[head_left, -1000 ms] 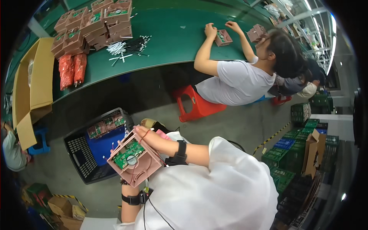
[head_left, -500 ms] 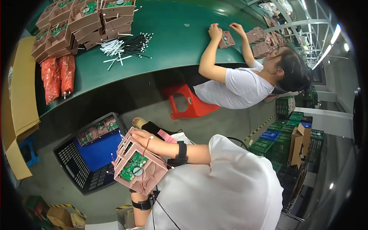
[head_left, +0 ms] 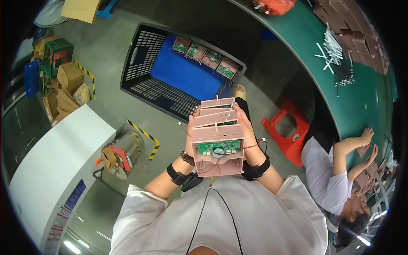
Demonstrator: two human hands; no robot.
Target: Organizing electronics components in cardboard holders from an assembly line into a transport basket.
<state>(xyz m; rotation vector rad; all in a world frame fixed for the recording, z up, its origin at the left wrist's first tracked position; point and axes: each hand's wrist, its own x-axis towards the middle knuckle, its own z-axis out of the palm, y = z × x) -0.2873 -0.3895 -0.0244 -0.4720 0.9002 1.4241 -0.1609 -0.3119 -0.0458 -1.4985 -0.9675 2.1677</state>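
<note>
Between my two hands is a stack of several open pink plastic housings (head_left: 215, 134). A green circuit board (head_left: 205, 148) with a round silver part and thin wires shows in the nearest one. My left hand (head_left: 192, 127) presses the stack's left side, and my right hand (head_left: 245, 125) grips its right side. Much of my left hand is hidden behind the housings. Just beyond the stack, a black slotted crate (head_left: 137, 55) stands on the floor. Along its far right side sits a row of several similar housings (head_left: 211, 58), over a blue bottom (head_left: 172, 74).
A green worktable (head_left: 297, 38) at the right carries white and black strips (head_left: 332, 46) and more pink housings (head_left: 365, 46). A red stool (head_left: 293, 136) and a seated co-worker (head_left: 325, 178) are at right. A white cabinet (head_left: 55, 144) and cardboard boxes (head_left: 70, 76) stand left.
My body has turned left, away from the worktable, so the crate is now straight ahead. The stack of housings has come round in front of my chest, still held in both hands.
</note>
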